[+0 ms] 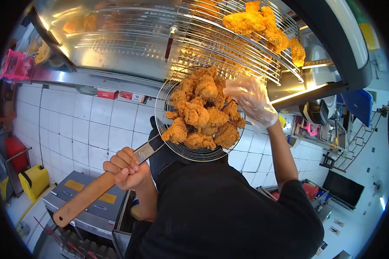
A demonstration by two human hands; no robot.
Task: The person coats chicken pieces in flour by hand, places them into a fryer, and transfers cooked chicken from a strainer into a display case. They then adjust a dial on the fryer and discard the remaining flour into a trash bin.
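My left hand (127, 168) is bare and wrapped around the wooden handle (88, 196) of a round wire skimmer (177, 149). Pieces of brown, crusty fried chicken (196, 114) are heaped in its basket, close to the front of a lit display cabinet. At the heap's right edge is my right hand (253, 101) in a clear plastic glove. Its fingers stretch toward the chicken and appear to touch it, with no piece clearly held. Glare on the glove blurs the fingertips.
The lit cabinet holds a wire rack (220, 41) with golden fried pieces (246, 21) at its upper right. A tool with a dark red handle (169, 45) is at the cabinet front. A grey appliance (84, 194) stands at lower left, near a yellow bucket (33, 181).
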